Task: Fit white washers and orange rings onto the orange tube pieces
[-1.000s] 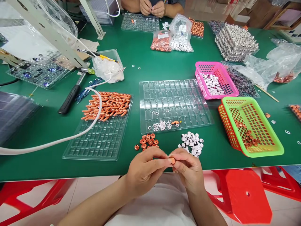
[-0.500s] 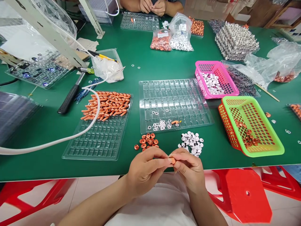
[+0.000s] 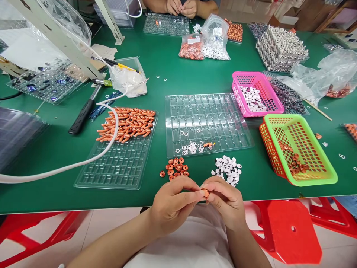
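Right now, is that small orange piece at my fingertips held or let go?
Held: the orange piece is pinched where your left hand and right hand meet, and they partly cover it.

A head-worn camera looks forward and down across the table (image 3: 195, 79).

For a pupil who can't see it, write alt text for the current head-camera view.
A left hand and right hand pinch a small orange part over a green table's near edge. Beyond lie orange cups, white discs and a clear tray; right, a green basket.
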Action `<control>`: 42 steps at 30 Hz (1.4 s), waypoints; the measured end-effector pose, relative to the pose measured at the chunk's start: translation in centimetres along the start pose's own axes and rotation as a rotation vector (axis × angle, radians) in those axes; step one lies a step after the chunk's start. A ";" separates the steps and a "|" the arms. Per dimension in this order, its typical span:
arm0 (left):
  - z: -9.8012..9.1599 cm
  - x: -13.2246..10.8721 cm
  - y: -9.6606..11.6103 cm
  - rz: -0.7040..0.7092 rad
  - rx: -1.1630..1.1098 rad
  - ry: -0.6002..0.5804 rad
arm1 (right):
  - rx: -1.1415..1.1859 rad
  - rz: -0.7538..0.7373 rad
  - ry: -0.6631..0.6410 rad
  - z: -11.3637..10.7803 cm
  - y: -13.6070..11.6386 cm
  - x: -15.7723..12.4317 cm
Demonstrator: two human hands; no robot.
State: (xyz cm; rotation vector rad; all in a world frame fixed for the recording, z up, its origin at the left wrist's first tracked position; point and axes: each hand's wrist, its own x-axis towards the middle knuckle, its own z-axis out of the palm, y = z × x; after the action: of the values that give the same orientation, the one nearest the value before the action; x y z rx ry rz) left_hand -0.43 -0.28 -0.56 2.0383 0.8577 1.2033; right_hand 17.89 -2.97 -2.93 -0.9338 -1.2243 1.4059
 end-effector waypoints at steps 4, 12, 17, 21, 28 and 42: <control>0.0 -0.1 0.0 -0.006 0.002 0.001 | -0.041 -0.005 -0.014 -0.1 -0.3 0.1; 0.2 0.0 0.2 -0.017 0.007 0.046 | -0.078 -0.030 0.039 0.3 -0.1 -0.2; 0.3 -0.2 0.0 -0.007 -0.002 0.046 | -0.113 -0.081 0.101 0.7 0.3 -0.4; 0.3 -0.3 0.0 0.011 0.003 0.047 | -0.182 -0.122 0.131 0.8 0.4 -0.5; 0.7 -0.4 0.1 0.039 0.042 0.082 | -0.302 -0.216 0.159 1.2 0.7 -0.8; 0.4 0.0 -0.2 0.047 0.019 0.053 | -0.110 -0.120 0.073 0.4 -0.2 0.1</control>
State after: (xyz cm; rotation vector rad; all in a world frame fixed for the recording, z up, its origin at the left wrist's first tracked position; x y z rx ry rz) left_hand -0.08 -0.23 -0.88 2.0604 0.8537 1.2848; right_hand 17.53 -2.92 -2.62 -0.9624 -1.2911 1.2106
